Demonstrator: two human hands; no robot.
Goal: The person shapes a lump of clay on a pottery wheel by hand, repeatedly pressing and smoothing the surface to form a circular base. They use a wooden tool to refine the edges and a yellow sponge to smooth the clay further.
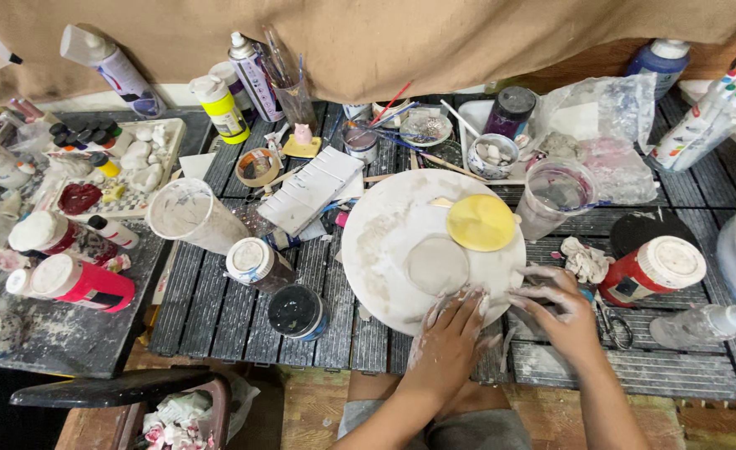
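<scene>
Resting flat, fingers spread, the left hand (454, 337) presses the near edge of the round white board (385, 250). Right hand (561, 310), half-curled, touches its rim, gripping nothing. Yellow disc (480, 222) lies on top.

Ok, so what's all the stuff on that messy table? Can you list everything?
round board: 1, white, table middle
clay disc: 1, grey, on board
yellow disc: 1, board's far edge
red bottle: 1, lying right
pink-red bottles: 2, lying left
cup: 1, white, tipped, left of board
scissors: 1, beside right hand
left hand: clay-smeared, on board's near edge
right hand: clay-smeared, at board's right edge
</scene>
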